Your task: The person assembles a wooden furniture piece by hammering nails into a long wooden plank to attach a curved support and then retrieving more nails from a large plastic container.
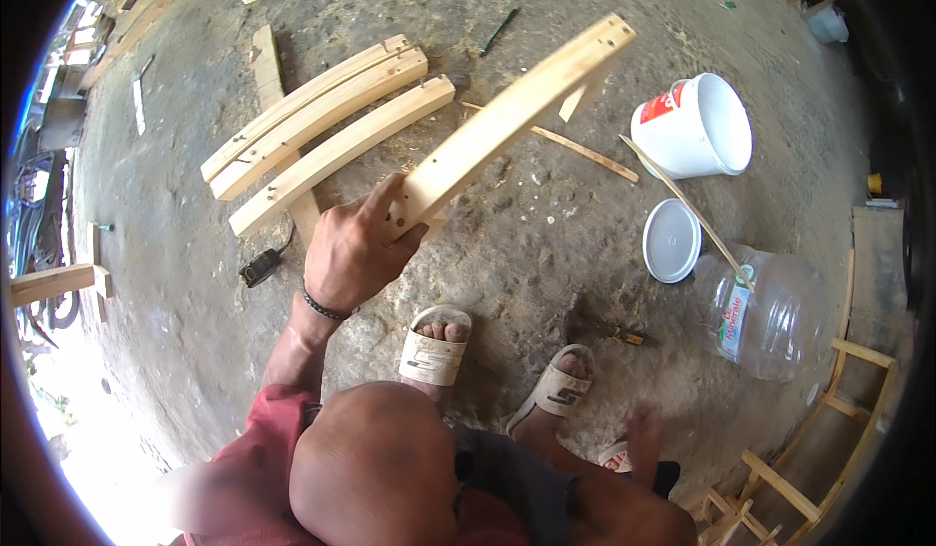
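My left hand (356, 244) grips the near end of a pale curved wooden piece (517, 117), fingers wrapped round it. The piece slants up to the far right, with dark nail heads or holes at both ends. A short wooden part shows beneath its far end. On the ground to the left lie several similar curved wooden pieces (341, 151), some with nails sticking out, resting across a flat board (268, 63). My right hand (643, 436) is low at the right, beside my leg, its fingers smeared; I cannot make out anything in it.
At the right stand a white bucket (682, 132), its round lid (672, 241), a large clear plastic bottle (780, 317) and a thin stick (687, 210). A tool with a yellow-black handle (624, 335) lies near my sandalled feet. Wooden frames (780, 483) occupy the lower right.
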{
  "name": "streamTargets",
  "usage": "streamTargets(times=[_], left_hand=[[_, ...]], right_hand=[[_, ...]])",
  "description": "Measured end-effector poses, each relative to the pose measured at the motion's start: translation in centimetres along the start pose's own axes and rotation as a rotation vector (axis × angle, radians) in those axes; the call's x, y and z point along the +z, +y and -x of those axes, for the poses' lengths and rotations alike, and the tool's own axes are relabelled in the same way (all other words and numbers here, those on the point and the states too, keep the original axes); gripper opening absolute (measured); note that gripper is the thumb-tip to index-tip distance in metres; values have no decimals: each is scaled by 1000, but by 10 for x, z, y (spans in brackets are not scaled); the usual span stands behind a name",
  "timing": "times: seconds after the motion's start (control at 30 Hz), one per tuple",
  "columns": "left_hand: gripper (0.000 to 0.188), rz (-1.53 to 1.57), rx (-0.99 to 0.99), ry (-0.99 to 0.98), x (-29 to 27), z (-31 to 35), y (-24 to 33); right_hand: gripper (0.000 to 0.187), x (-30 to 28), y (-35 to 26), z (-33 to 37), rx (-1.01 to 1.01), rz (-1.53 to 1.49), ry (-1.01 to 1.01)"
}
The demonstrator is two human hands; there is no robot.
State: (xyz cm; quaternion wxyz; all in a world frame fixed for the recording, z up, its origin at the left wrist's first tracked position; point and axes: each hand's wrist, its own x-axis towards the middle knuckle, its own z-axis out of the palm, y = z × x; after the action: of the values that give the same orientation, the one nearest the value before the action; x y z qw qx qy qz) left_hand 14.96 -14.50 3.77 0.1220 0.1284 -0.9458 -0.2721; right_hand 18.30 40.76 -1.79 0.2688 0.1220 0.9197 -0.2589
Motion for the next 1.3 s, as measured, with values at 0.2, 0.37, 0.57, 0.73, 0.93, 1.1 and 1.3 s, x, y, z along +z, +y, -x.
streamTargets(times=[0.2,0.37,0.57,0.73,0.93,1.1,1.3], left_hand=[[54,-134,-32,-131,5,-2,7],[55,-157,-122,-167,1,1,15],[60,-268,-143,-124,-1,12,4],[62,-352,-196,-112,19,1,16],[64,-367,-72,-55,33,0,16],[65,-394,-58,-62,30,0,17],[70,-239,-34,-158,12,0,9]], right_hand=[[31,10,-120,-68,-413,3,-89],[36,22,-125,-86,-581,219,-146],[39,28,-118,-109,-556,307,-85],[42,36,-103,-126,-670,359,-90],[42,58,-88,-121,-719,411,-76],[45,72,-70,-126,-688,368,-91],[46,78,-67,-136,-819,381,-12]])
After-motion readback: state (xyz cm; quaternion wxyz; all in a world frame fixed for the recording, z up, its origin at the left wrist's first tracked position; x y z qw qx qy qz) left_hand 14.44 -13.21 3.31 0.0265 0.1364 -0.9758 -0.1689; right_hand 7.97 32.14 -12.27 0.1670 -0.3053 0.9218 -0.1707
